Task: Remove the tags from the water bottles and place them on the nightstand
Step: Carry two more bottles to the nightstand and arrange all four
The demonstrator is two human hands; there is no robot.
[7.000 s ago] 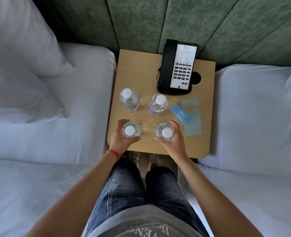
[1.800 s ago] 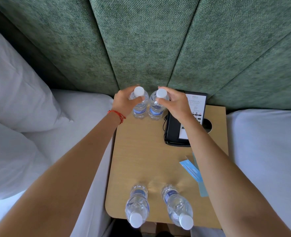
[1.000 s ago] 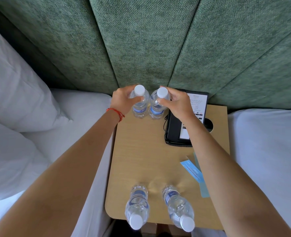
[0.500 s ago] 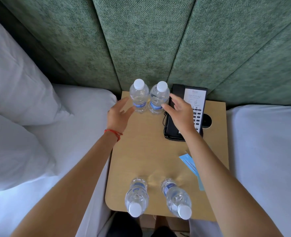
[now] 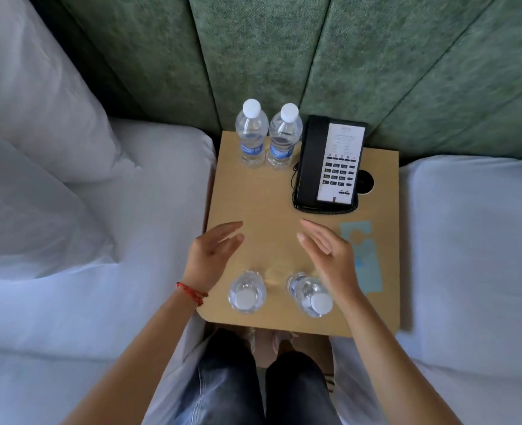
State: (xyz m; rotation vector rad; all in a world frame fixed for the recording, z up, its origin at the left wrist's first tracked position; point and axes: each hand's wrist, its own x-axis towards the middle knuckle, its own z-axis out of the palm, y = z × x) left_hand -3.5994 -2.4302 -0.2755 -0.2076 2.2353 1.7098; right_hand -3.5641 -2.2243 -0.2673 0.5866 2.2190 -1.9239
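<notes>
Two clear water bottles with white caps and blue labels stand side by side at the back of the wooden nightstand (image 5: 266, 207): one on the left (image 5: 251, 134), one on the right (image 5: 285, 138). Two more bottles stand near the front edge, a left one (image 5: 247, 292) and a right one (image 5: 310, 295). My left hand (image 5: 212, 253) hovers with straight fingers just behind the front left bottle. My right hand (image 5: 328, 254) hovers the same way behind the front right bottle. Neither hand holds anything. Pale blue paper tags (image 5: 365, 256) lie flat on the nightstand's right side.
A black desk phone (image 5: 330, 165) sits at the back right of the nightstand, a round hole (image 5: 365, 181) beside it. White beds flank the nightstand, with pillows (image 5: 39, 96) on the left. A green padded headboard (image 5: 284, 50) rises behind. My knees are below the front edge.
Both hands let go of the two back bottles and drew back toward me, now hovering open just behind the front pair. The camera tilted down.
</notes>
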